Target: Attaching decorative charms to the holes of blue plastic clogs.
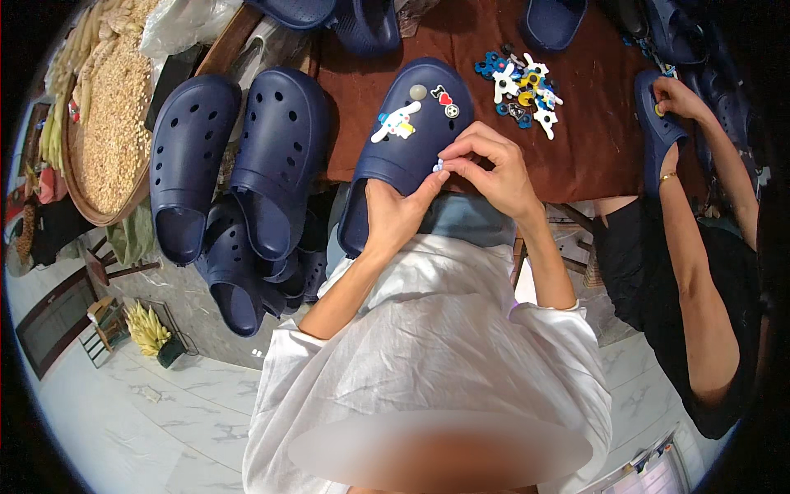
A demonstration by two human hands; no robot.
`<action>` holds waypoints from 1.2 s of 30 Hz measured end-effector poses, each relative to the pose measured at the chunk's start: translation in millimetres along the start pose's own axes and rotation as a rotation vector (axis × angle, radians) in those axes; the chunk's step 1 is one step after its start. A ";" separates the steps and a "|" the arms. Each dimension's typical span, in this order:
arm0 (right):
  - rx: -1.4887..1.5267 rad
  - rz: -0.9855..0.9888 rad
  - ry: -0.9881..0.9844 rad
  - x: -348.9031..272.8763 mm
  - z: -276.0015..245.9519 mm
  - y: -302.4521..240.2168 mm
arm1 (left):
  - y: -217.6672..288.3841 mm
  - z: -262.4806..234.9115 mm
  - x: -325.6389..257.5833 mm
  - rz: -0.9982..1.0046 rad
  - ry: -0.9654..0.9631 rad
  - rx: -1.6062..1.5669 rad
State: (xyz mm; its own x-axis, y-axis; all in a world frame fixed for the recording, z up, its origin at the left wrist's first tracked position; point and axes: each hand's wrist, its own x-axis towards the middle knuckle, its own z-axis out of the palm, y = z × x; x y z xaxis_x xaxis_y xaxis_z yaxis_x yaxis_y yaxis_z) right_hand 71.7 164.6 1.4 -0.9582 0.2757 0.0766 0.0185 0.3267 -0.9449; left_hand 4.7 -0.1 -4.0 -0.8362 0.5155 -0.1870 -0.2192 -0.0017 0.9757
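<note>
A navy clog (411,148) lies in front of me, toe pointing away. Its upper carries a white cartoon-figure charm (396,123), a round grey charm (418,92) and a lettered charm with a red heart and a small football (446,102). My left hand (393,210) grips the clog, fingers inside the foot opening and thumb out over the upper's right side. Between the fingertips of my right hand (492,169) is a small pale lilac shoe charm (439,165), at the clog's right edge beside my left thumb. Its shape is mostly hidden.
Loose charms (523,89) lie in a pile on the brown cloth (592,148). Navy clogs (276,148) are stacked on the left, near a basket of grain (115,148). More clogs (555,20) lie farther back. At right, a co-worker's hand (679,97) holds a yellow piece against another clog (650,123).
</note>
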 end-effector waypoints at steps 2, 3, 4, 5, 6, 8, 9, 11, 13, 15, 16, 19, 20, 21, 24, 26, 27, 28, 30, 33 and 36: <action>0.072 0.010 -0.019 -1.2 0.6 6.3 | 0.4 1.8 0.5 -0.002 0.009 -0.004; 0.062 -0.005 -0.010 -2.0 1.1 8.1 | 1.1 3.0 0.2 -0.003 0.017 -0.009; 0.053 -0.021 -0.001 -2.0 1.7 8.8 | 1.8 4.1 -0.1 -0.003 0.017 -0.008; 0.053 -0.021 -0.001 -2.7 2.7 7.5 | 2.5 5.5 -0.6 -0.040 0.037 -0.024; 0.059 -0.004 0.035 -4.4 4.4 5.0 | 3.3 6.8 -1.2 -0.076 0.057 -0.040; 0.064 0.011 0.072 -8.7 6.4 3.2 | 4.6 8.8 -2.1 -0.132 0.070 -0.090; 0.057 0.010 0.098 -11.9 7.4 4.1 | 4.6 9.7 -2.2 -0.188 0.083 -0.141; 0.050 0.009 0.121 -18.1 9.2 1.7 | -1.4 10.2 -3.6 -0.188 0.094 -0.178; 0.078 0.069 0.141 -24.2 11.6 -1.8 | -2.4 11.8 -4.4 -0.189 0.102 -0.214; 0.066 0.058 0.149 -29.0 13.8 0.3 | 2.3 14.5 -5.2 -0.158 0.127 -0.148; 0.054 0.044 0.157 -30.7 14.7 1.8 | 2.6 15.4 -5.0 -0.159 0.126 -0.148; 0.047 0.043 0.151 -32.3 16.6 5.2 | 0.7 17.3 -3.9 -0.089 0.126 -0.088; 0.048 0.043 0.150 -31.9 16.8 5.4 | -1.9 17.3 -4.2 -0.068 0.134 -0.072; 0.045 0.033 0.161 -31.5 16.9 5.8 | -3.4 17.4 -4.5 -0.046 0.141 -0.056; 0.041 0.025 0.172 -32.1 16.6 6.5 | 2.6 20.0 -6.7 -0.100 0.127 -0.113; 0.040 0.025 0.172 -32.1 16.6 5.8 | 3.8 20.2 -7.5 -0.144 0.146 -0.125; 0.027 0.017 0.174 -31.9 16.1 4.4 | 3.9 20.2 -7.7 -0.187 0.163 -0.137; 0.013 0.008 0.175 -32.2 15.9 3.5 | 3.5 20.0 -7.7 -0.188 0.163 -0.137; 0.004 0.005 0.168 -32.8 16.9 2.5 | 2.0 19.4 -7.4 -0.214 0.147 -0.181; -0.023 -0.007 0.171 -33.2 18.1 3.7 | -2.1 20.4 -6.6 -0.199 0.171 -0.192; -0.024 -0.007 0.176 -32.5 18.8 3.1 | -5.7 23.9 -6.5 -0.138 0.229 -0.160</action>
State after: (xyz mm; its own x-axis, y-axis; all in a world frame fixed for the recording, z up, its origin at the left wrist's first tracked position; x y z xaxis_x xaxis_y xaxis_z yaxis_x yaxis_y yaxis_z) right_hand 97.5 139.6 -10.0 -0.8937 0.4265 0.1394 0.0211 0.3503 -0.9364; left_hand 23.4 17.0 -5.6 -0.8808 0.3136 -0.3548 -0.3994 -0.0894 0.9124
